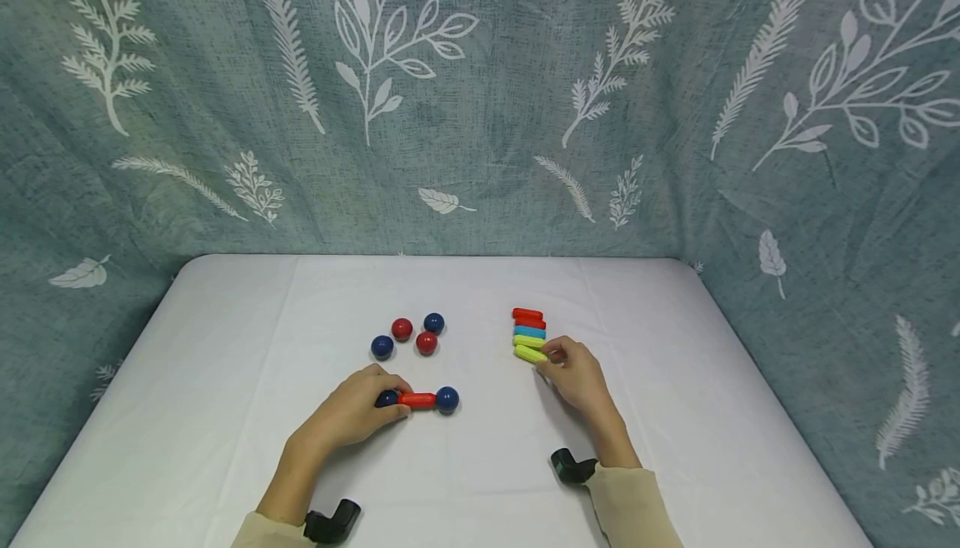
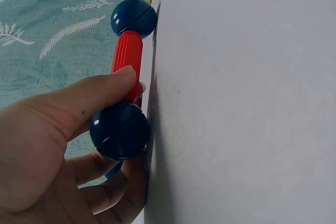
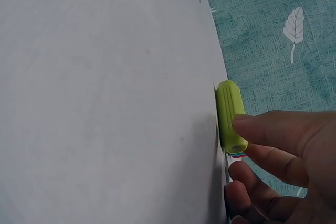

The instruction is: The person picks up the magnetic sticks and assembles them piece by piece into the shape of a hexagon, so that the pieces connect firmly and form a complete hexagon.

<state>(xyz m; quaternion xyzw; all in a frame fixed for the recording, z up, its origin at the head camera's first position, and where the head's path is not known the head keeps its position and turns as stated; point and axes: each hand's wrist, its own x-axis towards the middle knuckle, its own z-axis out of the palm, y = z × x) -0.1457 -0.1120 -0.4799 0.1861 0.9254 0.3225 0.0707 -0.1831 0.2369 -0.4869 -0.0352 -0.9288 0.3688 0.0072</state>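
A red rod [image 1: 417, 401] joins two dark blue balls [image 1: 447, 400] [image 2: 119, 130]. The left hand [image 1: 358, 409] [image 2: 68, 135] grips this piece at its left end, thumb on the red rod [image 2: 127, 56] beside the nearer ball. At the right, the right hand [image 1: 579, 378] [image 3: 289, 156] pinches the nearest yellow-green rod [image 1: 529, 354] [image 3: 229, 114] between thumb and fingers, at its right end. That rod lies at the near end of a column of rods: another yellow-green one, a light blue one [image 1: 529, 332] and two red ones [image 1: 528, 314].
Two red balls [image 1: 402, 330] and two dark blue balls [image 1: 382, 347] lie loose beyond the left hand. All stands on a white-covered table [image 1: 225, 348], with a patterned green cloth [image 1: 495, 98] hanging behind it. Dark devices [image 1: 333, 523] are on both wrists.
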